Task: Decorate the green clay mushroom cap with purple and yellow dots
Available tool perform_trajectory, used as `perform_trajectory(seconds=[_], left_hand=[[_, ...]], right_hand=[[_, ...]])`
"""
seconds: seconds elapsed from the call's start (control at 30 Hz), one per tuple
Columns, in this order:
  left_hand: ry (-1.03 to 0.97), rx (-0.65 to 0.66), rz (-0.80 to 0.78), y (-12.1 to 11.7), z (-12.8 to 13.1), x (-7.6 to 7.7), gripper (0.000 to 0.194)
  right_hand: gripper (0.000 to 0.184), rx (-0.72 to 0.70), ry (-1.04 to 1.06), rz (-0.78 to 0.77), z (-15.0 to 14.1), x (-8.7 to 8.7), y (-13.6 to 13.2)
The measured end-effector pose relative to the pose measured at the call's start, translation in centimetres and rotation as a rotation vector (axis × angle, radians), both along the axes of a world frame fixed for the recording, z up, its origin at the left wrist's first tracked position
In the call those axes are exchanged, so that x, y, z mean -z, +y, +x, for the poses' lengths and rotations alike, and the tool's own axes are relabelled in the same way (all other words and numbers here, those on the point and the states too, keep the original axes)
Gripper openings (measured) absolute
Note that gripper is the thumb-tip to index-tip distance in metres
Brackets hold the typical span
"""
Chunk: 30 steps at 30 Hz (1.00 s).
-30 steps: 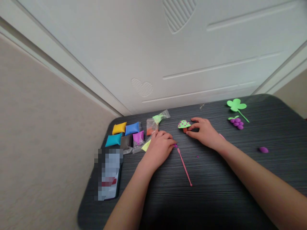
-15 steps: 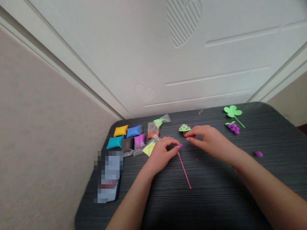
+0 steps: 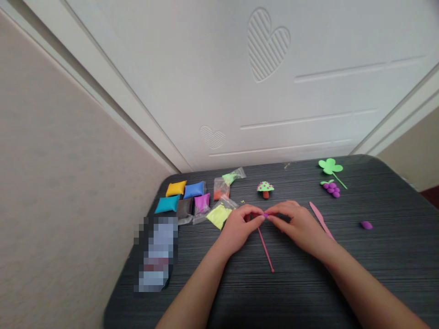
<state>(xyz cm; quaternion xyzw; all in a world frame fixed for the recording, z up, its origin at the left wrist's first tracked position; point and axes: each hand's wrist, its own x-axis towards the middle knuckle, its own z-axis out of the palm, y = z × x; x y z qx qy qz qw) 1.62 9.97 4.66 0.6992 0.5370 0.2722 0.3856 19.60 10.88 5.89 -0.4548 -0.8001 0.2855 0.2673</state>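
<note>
My left hand [image 3: 240,226] and my right hand [image 3: 295,224] meet at the middle of the dark table [image 3: 308,283]. Their fingertips pinch a tiny purple clay bit [image 3: 265,214] between them. A thin pink stick tool [image 3: 265,244] lies on the table just below the fingertips. A small clay mushroom [image 3: 265,188] with a green dotted cap stands a little beyond the hands.
Several coloured clay bags [image 3: 187,198] lie at the left, with a yellow-green bag [image 3: 219,214] next to my left hand. A blurred phone-like item [image 3: 156,256] sits near the left edge. A pink flat tool [image 3: 320,219], purple clay grapes [image 3: 331,188], a green clover [image 3: 329,167] and a purple lump [image 3: 366,225] lie to the right.
My right hand left the mushroom and came toward me to meet the left hand. Both now pinch the purple bit together. The pink flat tool is uncovered.
</note>
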Motion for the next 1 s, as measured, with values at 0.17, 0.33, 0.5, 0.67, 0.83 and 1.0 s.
perform_trajectory(seconds=[0.17, 0.33, 0.5, 0.67, 0.83, 1.0], left_hand=[[0.162, -0.058, 0.046, -0.6, -0.1, 0.1, 0.024], [0.335, -0.049, 0.083, -1.6, 0.6, 0.6, 0.011], [0.382, -0.042, 0.121, -1.3, 0.7, 1.2, 0.012], [0.339, -0.085, 0.145, -0.6, 0.1, 1.6, 0.02], [0.197, -0.127, 0.171, -0.8, 0.5, 0.8, 0.026], [0.047, -0.092, 0.121, -0.9, 0.8, 0.2, 0.023]], right_hand=[[0.013, 0.134, 0.013, 0.009, 0.7, 1.0, 0.3], [0.015, 0.244, 0.005, 0.019, 1.4, 1.8, 0.7], [0.014, 0.235, 0.003, 0.019, 1.0, 2.0, 0.5], [0.012, 0.216, 0.019, 0.037, 0.6, 2.2, 0.5], [0.01, 0.171, 0.042, 0.052, 0.1, 2.1, 0.0], [0.007, 0.098, 0.048, 0.061, -0.5, 2.0, -0.5]])
